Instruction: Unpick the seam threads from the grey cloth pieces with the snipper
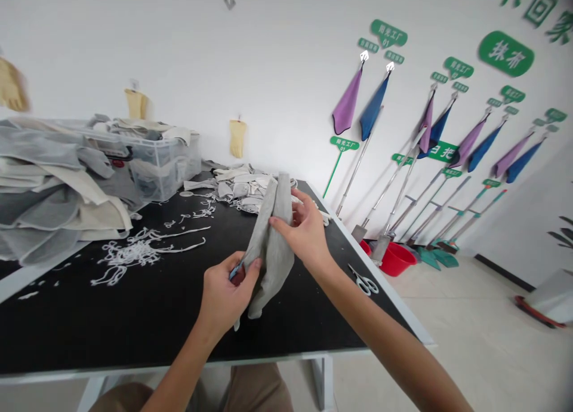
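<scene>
A grey fabric piece [278,245], folded lengthwise, is held up over the black table between my two hands. My left hand [230,289] pinches its lower left edge between thumb and fingers. A small blue strip [236,270] shows at those fingers; I cannot tell what it belongs to. My right hand [308,227] grips the upper right side of the fabric, thumb in front and fingers behind. Scissors [363,280] with pale handles lie on the table to the right. Beyond the fabric spreads a heap of grey and white cloth pieces [242,185].
A clear plastic bin [172,167] full of fabric stands at the back left, beside stacked grey and white cloths [58,191]. White thread scraps [138,249] lie on the black tabletop [147,322]. Mops, hanging cloths and a red basin [396,258] are along the wall.
</scene>
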A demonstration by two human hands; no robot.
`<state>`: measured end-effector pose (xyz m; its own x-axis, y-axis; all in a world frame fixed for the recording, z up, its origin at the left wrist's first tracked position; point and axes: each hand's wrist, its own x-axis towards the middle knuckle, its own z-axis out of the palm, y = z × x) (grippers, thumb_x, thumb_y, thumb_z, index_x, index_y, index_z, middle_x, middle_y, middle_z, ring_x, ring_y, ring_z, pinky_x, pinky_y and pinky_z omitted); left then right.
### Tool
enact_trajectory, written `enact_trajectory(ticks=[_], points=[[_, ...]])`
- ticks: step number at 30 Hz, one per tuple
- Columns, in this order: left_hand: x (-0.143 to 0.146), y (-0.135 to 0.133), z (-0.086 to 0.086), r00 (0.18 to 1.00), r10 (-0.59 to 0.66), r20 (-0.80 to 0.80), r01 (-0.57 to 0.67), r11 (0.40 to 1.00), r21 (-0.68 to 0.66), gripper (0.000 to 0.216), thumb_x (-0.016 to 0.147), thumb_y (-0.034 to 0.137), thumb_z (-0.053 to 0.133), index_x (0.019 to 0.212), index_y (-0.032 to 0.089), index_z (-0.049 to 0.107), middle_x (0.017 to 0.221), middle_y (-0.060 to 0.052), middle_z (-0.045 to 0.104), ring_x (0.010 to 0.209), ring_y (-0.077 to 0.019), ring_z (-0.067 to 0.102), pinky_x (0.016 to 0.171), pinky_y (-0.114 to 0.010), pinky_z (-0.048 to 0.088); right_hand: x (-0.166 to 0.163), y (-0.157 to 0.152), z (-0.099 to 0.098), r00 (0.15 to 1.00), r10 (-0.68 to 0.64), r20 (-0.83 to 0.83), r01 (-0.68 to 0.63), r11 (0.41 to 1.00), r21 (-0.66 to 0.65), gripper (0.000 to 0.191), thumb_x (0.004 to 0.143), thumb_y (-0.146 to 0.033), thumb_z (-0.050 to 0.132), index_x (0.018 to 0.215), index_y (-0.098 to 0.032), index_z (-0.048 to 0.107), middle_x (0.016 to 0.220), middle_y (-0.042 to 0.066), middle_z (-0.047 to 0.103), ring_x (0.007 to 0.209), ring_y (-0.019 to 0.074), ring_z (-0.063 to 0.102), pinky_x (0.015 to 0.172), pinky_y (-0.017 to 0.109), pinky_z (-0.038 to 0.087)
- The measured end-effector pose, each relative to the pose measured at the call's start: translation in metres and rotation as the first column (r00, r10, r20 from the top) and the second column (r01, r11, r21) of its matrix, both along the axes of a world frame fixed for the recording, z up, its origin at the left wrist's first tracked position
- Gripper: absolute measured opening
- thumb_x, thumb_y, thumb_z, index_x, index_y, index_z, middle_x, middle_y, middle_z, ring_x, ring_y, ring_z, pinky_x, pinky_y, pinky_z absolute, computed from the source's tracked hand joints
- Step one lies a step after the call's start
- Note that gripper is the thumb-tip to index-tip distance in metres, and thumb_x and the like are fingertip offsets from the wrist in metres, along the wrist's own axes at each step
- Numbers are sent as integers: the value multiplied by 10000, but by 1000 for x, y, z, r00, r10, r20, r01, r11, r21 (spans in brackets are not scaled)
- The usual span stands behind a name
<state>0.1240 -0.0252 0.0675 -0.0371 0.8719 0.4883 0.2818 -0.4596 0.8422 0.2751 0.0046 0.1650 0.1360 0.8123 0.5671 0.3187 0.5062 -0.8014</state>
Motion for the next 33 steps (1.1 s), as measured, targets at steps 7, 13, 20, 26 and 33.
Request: enact_trajectory(ticks=[7, 13, 20, 26, 33], points=[[-5, 4, -4, 990, -13, -139, 13, 1000, 1, 297, 860, 392, 608, 665, 188, 516, 575, 68, 380, 527, -85, 371, 528, -198, 321, 15, -4, -15, 989, -42, -141, 47, 998, 34, 331, 674, -113, 547, 983, -196, 634, 911, 6, 681, 828, 197, 615, 754, 316, 490], [-7, 4, 1, 990, -103, -94, 99, 994, -45, 316, 919, 388, 516, 686, 176, 536, 624, 51, 478, 594, -106, 431, 583, -218, 342, 22, -22, -19, 916, 126, -381, -151, 988, -35, 237, 744, -174, 578, 950, -207, 691, 872, -6, 709, 850, 201, 634, 758, 295, 481], [-8, 5, -3, 972, -164, -170, 157, 986, -54, 365, 937, 425, 494, 666, 180, 487, 700, 32, 585, 649, -124, 497, 631, -231, 362, 25, -41, -22, 865, 229, -446, -265, 964, -19, 149, 743, -242, 738, 888, -211, 721, 803, -11, 708, 734, 170, 627, 684, 272, 484], [-4, 16, 7, 956, -128, -265, 130, 991, -10, 360, 938, 450, 497, 743, 164, 595, 677, 35, 584, 644, -128, 504, 613, -229, 359, 42, -31, -18, 916, 148, -373, -143, 989, 41, 178, 773, -360, 753, 858, -203, 756, 770, 2, 725, 724, 198, 662, 661, 309, 526], [33, 60, 107, 949, 162, -272, -56, 932, 358, 332, 897, 391, 567, 700, 132, 633, 573, 33, 503, 590, -119, 474, 588, -230, 330, 68, 8, 101, 987, 85, -140, -33, 941, 337, 377, 823, -453, 573, 739, -127, 744, 944, -11, 749, 1039, 241, 676, 686, 300, 529]])
